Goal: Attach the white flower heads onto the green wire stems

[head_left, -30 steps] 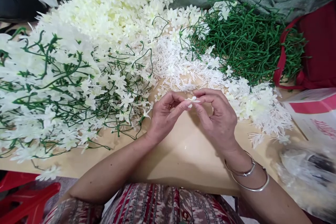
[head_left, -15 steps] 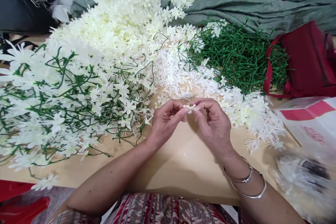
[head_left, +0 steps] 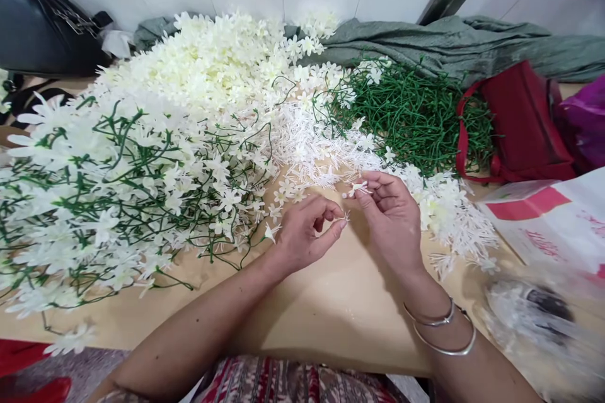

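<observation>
My left hand (head_left: pixel 309 230) pinches a tiny white stamen piece (head_left: pixel 346 217) between thumb and forefinger. Just to the right and slightly higher, my right hand (head_left: pixel 390 214) holds a small white artificial flower (head_left: pixel 357 189) at its fingertips. The two hands are apart. Beyond them lies a heap of thin white stamens (head_left: pixel 312 138), with loose white petals (head_left: pixel 286 192) at its near edge. Green plastic stems (head_left: pixel 406 116) are piled at the back right. On my left spreads a large mass of white flowers on green stems (head_left: pixel 142 182).
Pale yellow-white blossoms (head_left: pixel 212 66) are heaped at the back. A red bag (head_left: pixel 524 123), a white and red paper bag (head_left: pixel 553 220) and a clear plastic bag (head_left: pixel 534 321) line the right. A black bag (head_left: pixel 47 31) stands far left; green cloth (head_left: pixel 425 44) runs along the tiled wall.
My hands, together at one white piece before, have moved apart. The left has come down a little with the stamen piece; the right keeps the flower. The camera view has tilted up.
</observation>
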Available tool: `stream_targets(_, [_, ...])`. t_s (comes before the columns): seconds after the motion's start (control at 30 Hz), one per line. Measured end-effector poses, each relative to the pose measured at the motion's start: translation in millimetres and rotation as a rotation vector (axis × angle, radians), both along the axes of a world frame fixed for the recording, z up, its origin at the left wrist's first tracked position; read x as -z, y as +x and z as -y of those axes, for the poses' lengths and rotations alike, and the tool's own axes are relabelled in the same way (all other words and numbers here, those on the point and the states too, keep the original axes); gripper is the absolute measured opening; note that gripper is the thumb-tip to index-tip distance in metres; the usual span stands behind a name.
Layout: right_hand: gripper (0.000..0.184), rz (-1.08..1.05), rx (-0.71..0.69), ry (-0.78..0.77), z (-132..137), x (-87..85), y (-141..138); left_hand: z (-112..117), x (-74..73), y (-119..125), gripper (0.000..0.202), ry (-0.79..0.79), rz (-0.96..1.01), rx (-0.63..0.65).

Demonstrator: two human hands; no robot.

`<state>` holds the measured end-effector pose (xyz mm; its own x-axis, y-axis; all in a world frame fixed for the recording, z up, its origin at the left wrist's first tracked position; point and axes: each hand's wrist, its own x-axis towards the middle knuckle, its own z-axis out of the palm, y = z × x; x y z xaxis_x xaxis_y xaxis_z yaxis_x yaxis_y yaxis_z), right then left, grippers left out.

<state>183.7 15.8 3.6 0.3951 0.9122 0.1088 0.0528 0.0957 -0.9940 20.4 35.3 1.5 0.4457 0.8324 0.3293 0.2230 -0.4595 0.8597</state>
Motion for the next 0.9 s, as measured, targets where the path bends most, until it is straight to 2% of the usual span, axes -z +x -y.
stream_targets(0.1, [0.024, -0.022, -0.015, -0.032, -2, 0.6, 2, -1, 2.9, 0, 0.009, 0.019, 0.021, -0.01])
stream_targets(0.2, [0.016, -0.07, -0.034, -0.055, -1, 1.7, 3, -1, 3.6, 0, 0.012, -0.048, 0.083, -0.051])
stream_targets(0.37, [0.014, -0.076, -0.088, -0.056, 0, 2.1, 5, 0, 1.7, -1, 0.01, -0.191, 0.121, -0.117])
stream_targets(0.63, [0.009, -0.059, -0.125, -0.034, 1, 4.1, 5, 2, 7.3, -2, 0.015, -0.292, 0.218, -0.15])
stream_targets(0.77, [0.007, -0.022, -0.105, -0.027, 1, 5.1, 6, 4, 3.0, 2, 0.013, -0.212, 0.215, -0.224])
stream_targets(0.9, [0.007, 0.008, -0.051, -0.005, -1, 6.5, 8, -13, -8.8, 3, 0.015, 0.049, 0.058, -0.288])
